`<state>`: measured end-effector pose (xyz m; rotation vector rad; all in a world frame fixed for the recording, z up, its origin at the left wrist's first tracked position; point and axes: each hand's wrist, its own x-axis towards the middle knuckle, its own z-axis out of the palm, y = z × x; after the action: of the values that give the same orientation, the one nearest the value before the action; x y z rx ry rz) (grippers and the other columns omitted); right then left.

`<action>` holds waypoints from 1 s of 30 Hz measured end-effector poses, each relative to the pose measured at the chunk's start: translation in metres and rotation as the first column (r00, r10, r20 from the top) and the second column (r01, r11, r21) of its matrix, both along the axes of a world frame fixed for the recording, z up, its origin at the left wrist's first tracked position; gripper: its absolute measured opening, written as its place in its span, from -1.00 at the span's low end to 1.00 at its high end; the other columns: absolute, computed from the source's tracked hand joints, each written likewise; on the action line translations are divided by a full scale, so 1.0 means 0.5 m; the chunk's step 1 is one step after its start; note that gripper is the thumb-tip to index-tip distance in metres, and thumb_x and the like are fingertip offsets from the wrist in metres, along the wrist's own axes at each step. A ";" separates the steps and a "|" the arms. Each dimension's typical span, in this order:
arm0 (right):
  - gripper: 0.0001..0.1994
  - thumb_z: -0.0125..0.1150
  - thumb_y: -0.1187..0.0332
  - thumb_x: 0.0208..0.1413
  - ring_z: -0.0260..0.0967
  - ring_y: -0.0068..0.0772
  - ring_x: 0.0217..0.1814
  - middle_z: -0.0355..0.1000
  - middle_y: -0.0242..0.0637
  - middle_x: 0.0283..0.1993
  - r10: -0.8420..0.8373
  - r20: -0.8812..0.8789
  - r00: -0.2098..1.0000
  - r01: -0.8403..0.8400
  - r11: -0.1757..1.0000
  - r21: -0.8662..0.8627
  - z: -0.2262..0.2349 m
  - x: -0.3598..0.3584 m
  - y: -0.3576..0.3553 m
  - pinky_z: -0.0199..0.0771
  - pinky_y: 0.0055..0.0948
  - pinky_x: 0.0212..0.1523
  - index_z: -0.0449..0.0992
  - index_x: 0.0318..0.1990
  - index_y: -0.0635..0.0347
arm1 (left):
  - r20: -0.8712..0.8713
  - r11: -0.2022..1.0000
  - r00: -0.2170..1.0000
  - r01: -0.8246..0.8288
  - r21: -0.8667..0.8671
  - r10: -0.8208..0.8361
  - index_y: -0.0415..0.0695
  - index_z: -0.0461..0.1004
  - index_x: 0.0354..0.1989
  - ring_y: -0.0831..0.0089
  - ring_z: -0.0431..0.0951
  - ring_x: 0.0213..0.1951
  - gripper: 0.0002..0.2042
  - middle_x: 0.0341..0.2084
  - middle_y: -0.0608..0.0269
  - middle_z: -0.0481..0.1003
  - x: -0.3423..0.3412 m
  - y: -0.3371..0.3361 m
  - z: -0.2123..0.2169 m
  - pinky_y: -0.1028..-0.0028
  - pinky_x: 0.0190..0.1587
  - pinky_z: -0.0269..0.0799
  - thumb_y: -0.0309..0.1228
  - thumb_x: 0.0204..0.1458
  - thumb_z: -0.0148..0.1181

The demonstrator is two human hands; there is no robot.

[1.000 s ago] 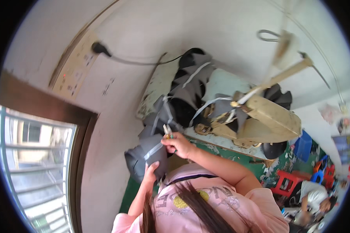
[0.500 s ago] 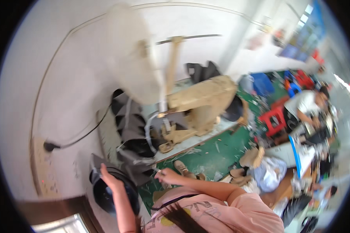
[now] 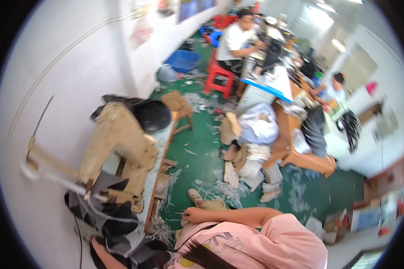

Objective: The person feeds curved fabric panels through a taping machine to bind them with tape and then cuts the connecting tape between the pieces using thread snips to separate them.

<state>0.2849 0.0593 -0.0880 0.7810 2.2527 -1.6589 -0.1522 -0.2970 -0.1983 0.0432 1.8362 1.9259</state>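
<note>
Several dark grey pieces (image 3: 144, 251) by the beige sewing machine (image 3: 110, 130), work seemingly part-done

The right hand (image 3: 194, 215) is near the worktop (image 3: 153, 181), against the pink shirt (image 3: 251, 237), its fingers curled around a slim tool (image 3: 180, 213) of which only a thin tip shows. The left hand (image 3: 107, 255) is low at the left, among the dark grey pieces; whether its fingers grip one I cannot tell. These pieces run in a cluster from beside that hand up to the machine, where a grey flap (image 3: 111, 181) stands beneath its head and a pale strip (image 3: 116, 220) loops across. As far as I can judge, the gathering of pieces is done, while the trailing strip suggests that some handling is left; how many are finished does not show
</note>
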 end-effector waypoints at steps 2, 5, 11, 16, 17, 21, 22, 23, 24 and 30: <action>-0.79 -0.02 0.28 -0.17 0.33 -0.02 -0.41 0.37 -0.03 -0.51 0.024 -0.041 0.999 -0.019 0.995 0.099 0.004 0.006 0.010 0.30 -0.22 -0.38 0.44 -0.49 0.23 | -0.030 0.994 0.997 0.066 -0.090 -0.069 -0.31 0.35 -0.25 0.31 0.36 -0.26 -0.71 -0.32 0.09 0.39 0.005 0.108 0.031 0.43 -0.16 0.25 -0.33 -0.04 -0.08; -0.78 0.01 0.28 -0.20 0.31 -0.01 -0.42 0.35 -0.02 -0.52 0.024 -0.076 0.997 -0.009 0.981 0.192 -0.012 0.001 0.016 0.28 -0.19 -0.38 0.42 -0.51 0.27 | -0.099 0.972 0.988 0.092 -0.215 -0.115 -0.32 0.35 -0.24 0.30 0.36 -0.28 -0.70 -0.32 0.06 0.39 0.057 0.222 0.087 0.41 -0.19 0.25 -0.33 -0.04 -0.06; -0.78 -0.03 0.30 -0.15 0.29 0.00 -0.46 0.33 0.00 -0.53 0.053 -0.093 0.994 -0.035 0.981 0.189 0.010 0.009 0.023 0.26 -0.21 -0.41 0.40 -0.51 0.32 | -0.282 0.878 0.959 -0.108 -0.466 -0.032 -0.36 0.34 -0.23 0.27 0.37 -0.32 -0.68 -0.31 -0.01 0.38 0.189 0.236 0.196 0.38 -0.25 0.27 -0.33 -0.05 -0.02; -0.79 -0.05 0.31 -0.16 0.31 -0.01 -0.42 0.34 -0.02 -0.51 0.266 -0.123 0.956 -0.232 0.944 0.233 -0.010 -0.046 -0.037 0.28 -0.19 -0.39 0.41 -0.50 0.30 | -0.575 0.681 0.784 -0.554 -0.479 0.234 -0.35 0.42 -0.34 0.22 0.39 -0.37 -0.70 -0.38 -0.07 0.42 0.319 0.097 0.268 0.33 -0.29 0.29 -0.31 -0.09 0.04; -0.79 -0.05 0.31 -0.16 0.31 -0.01 -0.42 0.34 -0.02 -0.51 0.311 -0.127 0.942 -0.279 0.935 0.218 -0.021 -0.052 -0.048 0.28 -0.19 -0.39 0.41 -0.50 0.30 | -0.590 0.665 0.762 -0.589 -0.458 0.269 -0.30 0.31 -0.14 0.31 0.37 -0.26 -0.62 -0.18 -0.03 0.34 0.332 0.056 0.240 0.35 -0.18 0.24 -0.28 -0.08 0.02; -0.82 -0.05 0.34 -0.19 0.29 0.00 -0.41 0.34 -0.03 -0.50 0.403 -0.126 0.907 -0.370 0.902 0.222 -0.060 -0.067 -0.080 0.28 -0.18 -0.37 0.41 -0.51 0.25 | -0.887 0.531 0.438 -0.792 -0.303 0.147 -0.31 0.38 -0.36 0.33 0.38 -0.37 -0.85 -0.41 0.04 0.40 0.462 0.070 0.250 0.46 -0.24 0.30 -0.47 -0.06 0.01; -0.75 -0.04 0.24 -0.18 0.32 -0.01 -0.39 0.35 0.01 -0.49 0.437 -0.089 0.895 -0.418 0.891 0.175 -0.066 -0.078 -0.090 0.31 -0.20 -0.34 0.43 -0.53 0.28 | -0.855 0.537 0.476 -0.785 -0.309 0.203 -0.30 0.38 -0.40 0.35 0.37 -0.39 -0.87 -0.46 0.07 0.38 0.506 0.099 0.283 0.46 -0.26 0.30 -0.47 -0.06 0.01; -0.75 -0.05 0.24 -0.18 0.32 -0.02 -0.39 0.36 0.00 -0.48 0.457 -0.150 0.877 -0.427 0.883 0.196 -0.071 -0.079 -0.101 0.31 -0.19 -0.34 0.44 -0.53 0.25 | -0.808 0.572 0.492 -0.782 -0.247 0.325 -0.29 0.36 -0.42 0.40 0.34 -0.41 -0.89 -0.49 0.13 0.36 0.539 0.115 0.291 0.47 -0.27 0.29 -0.49 -0.07 0.02; -0.76 -0.05 0.24 -0.16 0.32 -0.03 -0.39 0.36 0.00 -0.48 0.435 -0.181 0.882 -0.408 0.897 0.168 -0.071 -0.078 -0.101 0.31 -0.19 -0.35 0.45 -0.50 0.22 | -0.770 0.615 0.530 -0.753 -0.233 0.357 -0.27 0.34 -0.43 0.47 0.32 -0.40 -0.91 -0.50 0.20 0.33 0.560 0.125 0.273 0.51 -0.29 0.27 -0.51 -0.09 0.02; -0.74 -0.10 0.27 -0.03 0.36 -0.23 -0.50 0.39 -0.14 -0.55 0.559 -0.140 0.818 -0.539 0.828 0.155 -0.048 -0.096 -0.132 0.33 -0.37 -0.43 0.44 -0.46 0.28 | 0.077 0.749 0.752 -0.659 0.065 0.655 -0.12 0.27 -0.48 0.61 0.27 -0.50 -0.88 -0.58 0.37 0.30 0.694 0.129 0.140 0.59 -0.43 0.20 -0.37 -0.12 0.04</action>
<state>0.2370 -0.0065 -0.1118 -0.0349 2.3892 -1.3694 0.1946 -0.2322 -0.1285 -0.7189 1.8811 2.4340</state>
